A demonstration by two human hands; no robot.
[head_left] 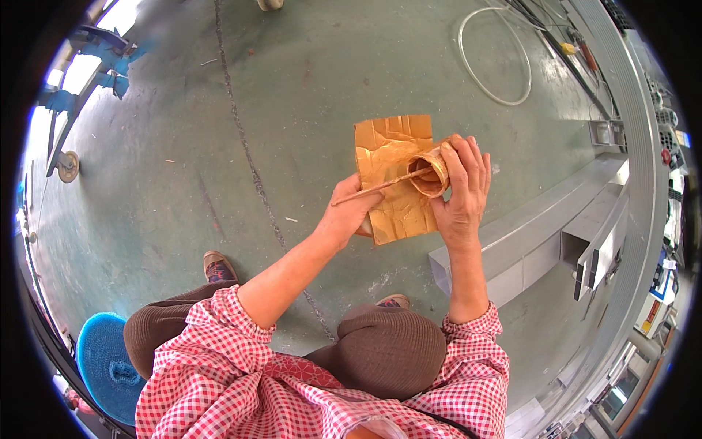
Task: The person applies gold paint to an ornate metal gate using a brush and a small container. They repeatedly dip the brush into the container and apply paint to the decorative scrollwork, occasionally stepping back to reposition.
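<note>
- Beyond: grey beam (512,227), right; looped hose (460,45), ahead; blue stool (106,358), left.
- Equipment (627,391) lettering: too small to read.
- Left fingers (349,186) grip gold sheet (395,139); right fingers (458,162), cup (436,183) with stick (387,183).

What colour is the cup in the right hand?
The cup is shiny gold, browner inside; it shows best in the head view.

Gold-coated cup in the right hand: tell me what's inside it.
A thin stick slants into the mouth of the gold-coated cup, and part of the gold-brown inner wall shows. The stick's far tip and the cup's bottom cannot be made out.
</note>
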